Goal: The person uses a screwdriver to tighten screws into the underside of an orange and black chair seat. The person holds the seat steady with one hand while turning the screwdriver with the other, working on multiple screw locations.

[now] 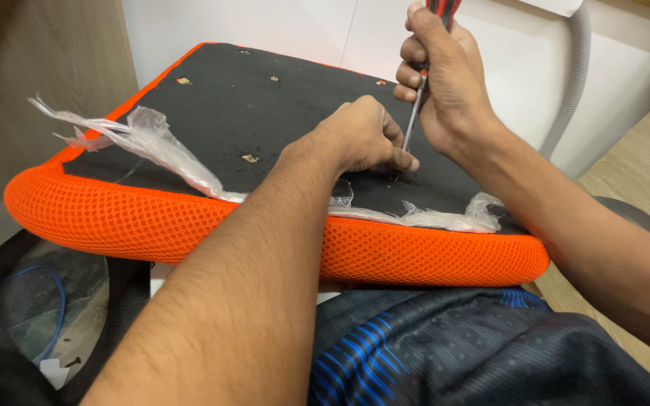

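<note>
Right now my right hand (449, 83) grips the screwdriver (414, 113) upright; my left hand (362, 135) pinches its tip against the seat cushion (265, 113)

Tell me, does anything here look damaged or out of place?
Yes. Torn, crumpled clear plastic wrapping hangs in shreds along the edge of the orange mesh seat cushion, and its black underside has small ragged spots.
</note>
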